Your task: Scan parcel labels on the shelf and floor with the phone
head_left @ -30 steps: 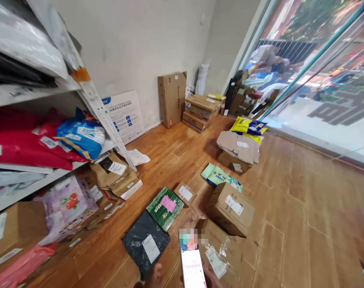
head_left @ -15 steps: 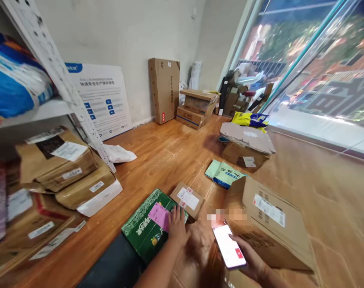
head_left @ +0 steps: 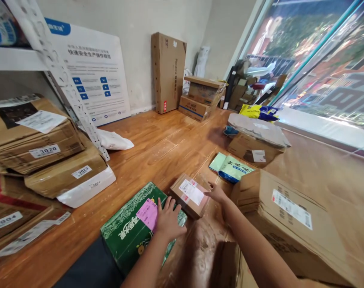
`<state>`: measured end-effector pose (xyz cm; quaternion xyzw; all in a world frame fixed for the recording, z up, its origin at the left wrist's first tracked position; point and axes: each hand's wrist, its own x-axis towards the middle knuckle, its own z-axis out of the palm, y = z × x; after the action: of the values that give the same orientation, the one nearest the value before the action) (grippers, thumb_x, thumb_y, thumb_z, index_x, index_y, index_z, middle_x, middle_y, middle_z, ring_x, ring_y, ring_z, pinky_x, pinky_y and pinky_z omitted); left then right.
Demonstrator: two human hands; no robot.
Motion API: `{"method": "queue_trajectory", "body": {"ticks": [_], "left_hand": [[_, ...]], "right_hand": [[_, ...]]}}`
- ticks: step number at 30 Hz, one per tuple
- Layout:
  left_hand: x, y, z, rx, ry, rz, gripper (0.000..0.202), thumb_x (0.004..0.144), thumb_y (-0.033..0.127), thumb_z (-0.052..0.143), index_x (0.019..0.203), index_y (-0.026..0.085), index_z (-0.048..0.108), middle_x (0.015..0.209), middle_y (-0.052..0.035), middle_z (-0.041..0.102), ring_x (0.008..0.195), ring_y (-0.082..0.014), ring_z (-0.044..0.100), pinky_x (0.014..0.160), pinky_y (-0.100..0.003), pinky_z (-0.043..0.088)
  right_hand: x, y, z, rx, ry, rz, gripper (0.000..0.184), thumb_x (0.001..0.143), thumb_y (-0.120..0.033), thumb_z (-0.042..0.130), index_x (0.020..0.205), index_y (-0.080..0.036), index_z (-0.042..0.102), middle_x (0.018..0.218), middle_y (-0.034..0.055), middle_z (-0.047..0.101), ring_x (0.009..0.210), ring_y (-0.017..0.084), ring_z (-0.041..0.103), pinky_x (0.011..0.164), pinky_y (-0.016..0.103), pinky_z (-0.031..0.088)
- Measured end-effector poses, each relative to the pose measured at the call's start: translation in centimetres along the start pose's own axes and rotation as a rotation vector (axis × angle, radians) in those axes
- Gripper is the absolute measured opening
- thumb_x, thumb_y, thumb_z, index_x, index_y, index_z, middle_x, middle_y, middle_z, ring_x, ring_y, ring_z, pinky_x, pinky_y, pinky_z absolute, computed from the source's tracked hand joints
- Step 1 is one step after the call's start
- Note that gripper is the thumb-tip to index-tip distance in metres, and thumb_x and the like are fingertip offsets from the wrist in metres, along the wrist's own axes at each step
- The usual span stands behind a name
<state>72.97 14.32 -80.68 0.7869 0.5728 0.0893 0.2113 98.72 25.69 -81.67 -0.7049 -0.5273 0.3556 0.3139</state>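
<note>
My left hand (head_left: 170,220) lies with spread fingers on top of a green printed carton (head_left: 131,228), beside its pink label (head_left: 147,215). Just right of that carton, a small brown cardboard box (head_left: 185,200) with a white shipping label sits on the wooden floor. My right hand (head_left: 217,193) reaches to the small box's right edge, fingers apart and the tips at the label; whether they press on it I cannot tell. No phone shows in either hand.
A large brown box (head_left: 278,232) stands close by my right forearm. Beyond it are a green plastic parcel (head_left: 231,167) and a flattened-top carton (head_left: 251,146). Parcels fill a white metal shelf (head_left: 59,72) on the left. A tall carton (head_left: 168,72) leans against the wall.
The lit phone that was in my right hand is out of view. That hand has moved left and forward to the small brown box. My left hand stays on the green carton.
</note>
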Motion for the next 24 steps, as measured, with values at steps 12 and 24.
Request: {"method": "queue_trajectory", "body": {"ticks": [12,24], "left_hand": [[-8.7,-5.9,-2.3,0.02,-0.111,0.115,0.063,0.062,0.046,0.067,0.121,0.027,0.054,0.134,-0.0122,0.047,0.135,-0.0339,0.026,0.106,-0.062,-0.017],[-22.9,-14.9,-2.1,0.254,0.068,0.136,0.081,0.081,0.054,0.049,0.147,0.026,0.012,0.154,-0.0128,0.015,0.14,-0.0369,0.013,0.104,-0.062,0.03]], "right_hand": [[-6.2,-3.4,9.3,0.063,-0.522,-0.079,0.023,0.084,-0.019,0.064,0.107,-0.015,0.061,0.111,0.0062,0.063,0.104,0.025,0.059,0.093,0.049,0.046],[-16.7,-4.0,10.1,0.639,-0.616,0.183,0.078,0.064,-0.047,0.08,0.125,-0.032,0.033,0.112,0.0025,0.063,0.099,0.023,0.063,0.083,0.039,0.049]]}}
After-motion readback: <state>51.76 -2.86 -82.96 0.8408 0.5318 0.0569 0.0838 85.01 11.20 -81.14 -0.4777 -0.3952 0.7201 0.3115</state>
